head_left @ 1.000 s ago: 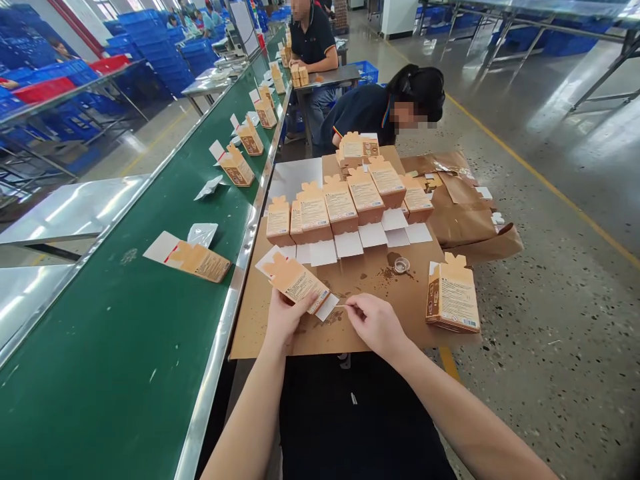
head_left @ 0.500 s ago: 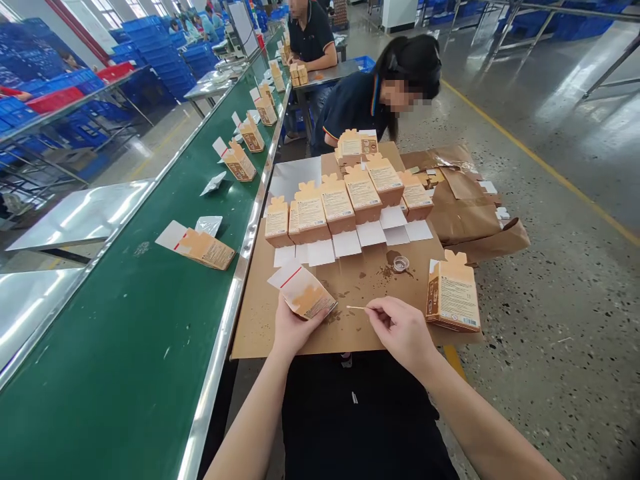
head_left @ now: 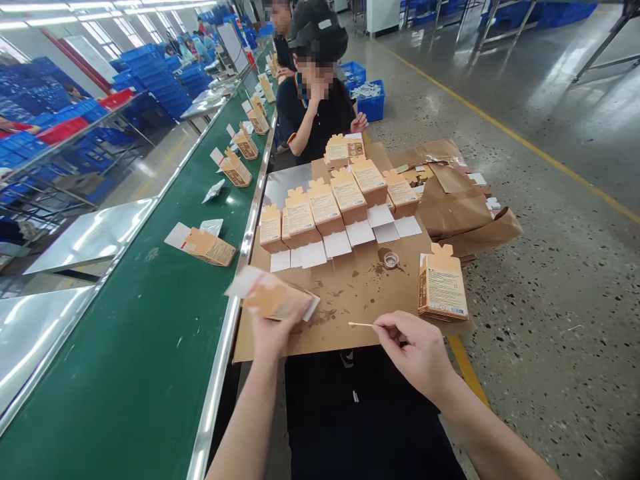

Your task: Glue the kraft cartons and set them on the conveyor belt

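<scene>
My left hand is closed around a small orange and white carton, blurred by motion, with its white flap pointing left toward the conveyor edge. Between the thumb and fingers of my right hand is a cotton swab, its tip pointing left over the cardboard. A small clear dish sits on the cardboard sheet among dark wet spots. Beyond it stand several similar cartons in a row, white flaps toward me. Another carton stands to the right of my right hand.
On my left runs a green conveyor belt with a metal rim. It carries an orange carton, a silver pouch and more cartons farther off. A co-worker is across the table. Brown wrapping paper lies at the right.
My left hand has moved left with the carton, tilting it toward the conveyor. My right hand, still pinching the swab, has shifted slightly. The co-worker has straightened up, one hand at the face.
</scene>
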Demonstrator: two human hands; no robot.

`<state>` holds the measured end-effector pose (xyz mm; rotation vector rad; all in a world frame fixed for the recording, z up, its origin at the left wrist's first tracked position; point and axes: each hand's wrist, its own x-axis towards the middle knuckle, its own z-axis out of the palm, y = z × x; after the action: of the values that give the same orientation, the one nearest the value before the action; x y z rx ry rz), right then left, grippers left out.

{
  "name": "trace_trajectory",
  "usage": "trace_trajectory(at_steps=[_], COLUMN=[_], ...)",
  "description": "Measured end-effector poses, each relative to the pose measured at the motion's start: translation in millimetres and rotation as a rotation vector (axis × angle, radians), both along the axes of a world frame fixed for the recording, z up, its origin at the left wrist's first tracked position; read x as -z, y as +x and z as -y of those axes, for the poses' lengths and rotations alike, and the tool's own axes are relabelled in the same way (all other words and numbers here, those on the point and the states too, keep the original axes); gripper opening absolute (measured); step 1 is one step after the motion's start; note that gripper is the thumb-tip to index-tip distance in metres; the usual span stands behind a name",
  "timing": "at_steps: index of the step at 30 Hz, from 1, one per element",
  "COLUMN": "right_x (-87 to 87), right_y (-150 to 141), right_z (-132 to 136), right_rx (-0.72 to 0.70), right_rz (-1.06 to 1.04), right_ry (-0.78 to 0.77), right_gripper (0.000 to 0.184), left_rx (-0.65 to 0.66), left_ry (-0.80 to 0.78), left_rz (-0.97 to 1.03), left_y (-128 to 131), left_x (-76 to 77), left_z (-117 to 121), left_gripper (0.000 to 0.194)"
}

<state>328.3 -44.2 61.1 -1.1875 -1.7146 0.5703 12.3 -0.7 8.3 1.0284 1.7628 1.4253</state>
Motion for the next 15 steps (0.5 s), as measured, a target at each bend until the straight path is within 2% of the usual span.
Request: trace_trajectory(at_steps=[2, 4, 6, 8, 11, 15], right_x=[-2.0, -2.8, -2.4, -1.7, -2.0, -4.6], right_y=[9, 18, 22, 23, 18, 13], right_z=[2, 4, 3, -1, -6, -9], right_rx=[0.027, 0.056, 0.06, 0.045, 0.016, -0.008], right_rz=[-0.002, -0.005, -0.011, -0.018, -0.013, 0.004], right_ry=[0.007, 0.015, 0.03, 0.047, 0.05, 0.038], right_gripper=[0.023, 0.022, 0.02, 0.019, 0.019, 0.018], left_rx=[-0.162, -0.337, -0.501, -0.636, -0.696, -0.601], left_ry=[0.102, 0.192, 0.21, 0.147, -0.001, -0.03], left_rz=[0.047, 0.026, -0.022, -0.087, -0.189, -0.258], left_y=[-39, -87, -133, -169, -197, -206], left_x=[-10.5, -18.6, -21.5, -18.0, -3.3, 17.7], left_z=[0, 3, 11, 21, 31, 32], left_gripper=[0.075, 0.085, 0.093, 0.094, 0.092, 0.092])
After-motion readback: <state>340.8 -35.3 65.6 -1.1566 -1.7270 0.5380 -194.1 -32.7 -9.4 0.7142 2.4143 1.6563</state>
